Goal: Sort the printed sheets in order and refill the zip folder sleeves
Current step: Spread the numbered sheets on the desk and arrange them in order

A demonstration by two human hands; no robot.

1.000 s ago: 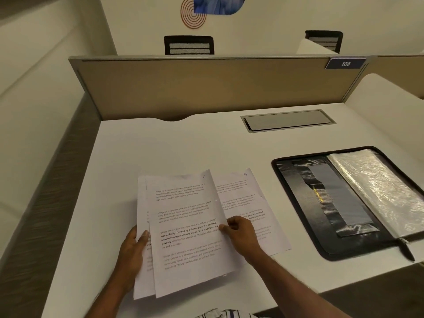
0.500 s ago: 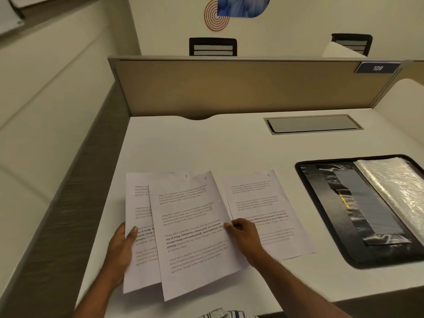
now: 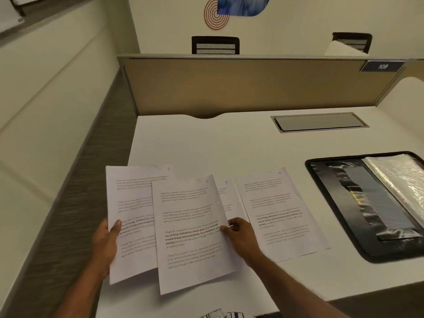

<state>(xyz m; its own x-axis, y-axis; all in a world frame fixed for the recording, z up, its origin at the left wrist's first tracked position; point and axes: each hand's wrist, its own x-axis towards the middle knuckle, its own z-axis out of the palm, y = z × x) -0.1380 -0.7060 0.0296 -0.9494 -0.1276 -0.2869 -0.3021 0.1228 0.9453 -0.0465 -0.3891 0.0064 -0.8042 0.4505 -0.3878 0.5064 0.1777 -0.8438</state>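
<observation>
The white printed sheet marked 8 (image 3: 130,203) has slid further left.
Left hand (image 3: 104,244) pinches it under the thumb; right hand (image 3: 241,237) fingertips pinch white sheet 6 (image 3: 190,237), sheet 9 (image 3: 280,214) flat just right of them.

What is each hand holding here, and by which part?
The left hand pinches the sheet marked 8 at its left edge, thumb on top. The right hand pinches the sheet marked 6 at its right edge, about halfway down.

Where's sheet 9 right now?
Head view: sheet 9 lies flat on the desk, just right of the right hand, left of the open zip folder.
</observation>
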